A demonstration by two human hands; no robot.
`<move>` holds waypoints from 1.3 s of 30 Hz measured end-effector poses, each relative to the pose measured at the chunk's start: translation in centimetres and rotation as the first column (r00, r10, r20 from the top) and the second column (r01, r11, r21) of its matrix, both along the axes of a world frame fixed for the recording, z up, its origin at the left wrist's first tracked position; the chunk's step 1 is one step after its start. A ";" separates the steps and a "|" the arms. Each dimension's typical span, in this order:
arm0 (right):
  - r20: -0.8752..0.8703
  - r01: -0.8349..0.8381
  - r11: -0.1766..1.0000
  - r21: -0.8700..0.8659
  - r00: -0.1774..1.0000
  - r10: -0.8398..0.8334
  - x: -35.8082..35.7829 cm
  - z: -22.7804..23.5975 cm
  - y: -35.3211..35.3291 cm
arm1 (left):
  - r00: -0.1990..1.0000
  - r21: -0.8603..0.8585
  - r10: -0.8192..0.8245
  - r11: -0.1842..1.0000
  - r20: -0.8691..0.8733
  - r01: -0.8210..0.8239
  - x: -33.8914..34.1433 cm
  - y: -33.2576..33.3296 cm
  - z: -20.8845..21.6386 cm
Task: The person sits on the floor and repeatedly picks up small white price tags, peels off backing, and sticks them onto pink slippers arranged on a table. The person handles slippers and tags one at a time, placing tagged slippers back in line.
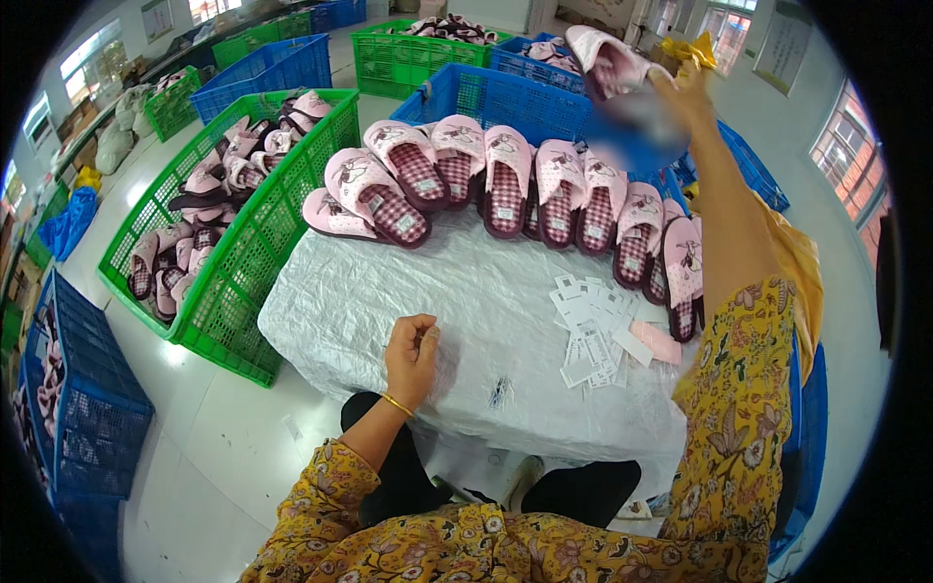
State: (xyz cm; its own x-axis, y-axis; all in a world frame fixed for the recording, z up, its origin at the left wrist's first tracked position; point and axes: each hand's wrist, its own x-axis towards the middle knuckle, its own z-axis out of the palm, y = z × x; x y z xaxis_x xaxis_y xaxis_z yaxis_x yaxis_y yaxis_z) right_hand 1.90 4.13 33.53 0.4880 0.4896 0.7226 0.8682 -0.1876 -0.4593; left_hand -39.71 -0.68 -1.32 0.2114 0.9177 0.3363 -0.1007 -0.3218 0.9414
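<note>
**A:** Where do you stand just now?

**B:** Your right hand (686, 85) is raised to the upper right of the frame, fingers clamped on a pink slipper (607, 60) held up in the air above the blue crate (486, 97). Your left hand (412, 352) rests low at centre on the white table cover (340, 301), fingers curled together; something small may be pinched in them, but I cannot tell.

**A:** So which step is that?

**B:** By my reading, you are handling one slipper apart from the batch, either taking it up or passing it away. The row of slippers (505, 180) lies along the far edge of the table, and the paper tags (593, 325) sit right of centre, near your raised arm.

**A:** And the next move?

**B:** It calls for bringing that slipper down somewhere without knocking the row. The green crate (243, 272) at the left already holds more slippers.
</note>
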 end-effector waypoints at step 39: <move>-0.207 -0.066 0.996 -0.052 0.977 0.054 -15.2 -27.7 -32.0 | 0.557 0.676 0.411 0.244 -0.722 0.696 6.5 0.9 8.0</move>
State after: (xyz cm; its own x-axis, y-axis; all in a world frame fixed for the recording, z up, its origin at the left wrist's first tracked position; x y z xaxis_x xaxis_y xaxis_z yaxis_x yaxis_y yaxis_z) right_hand -13.34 -27.89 5.79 0.5910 0.5611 0.5795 0.7673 -0.1695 -0.6184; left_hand -33.25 0.18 6.67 0.9089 0.0156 0.4168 0.1476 -0.9467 -0.2863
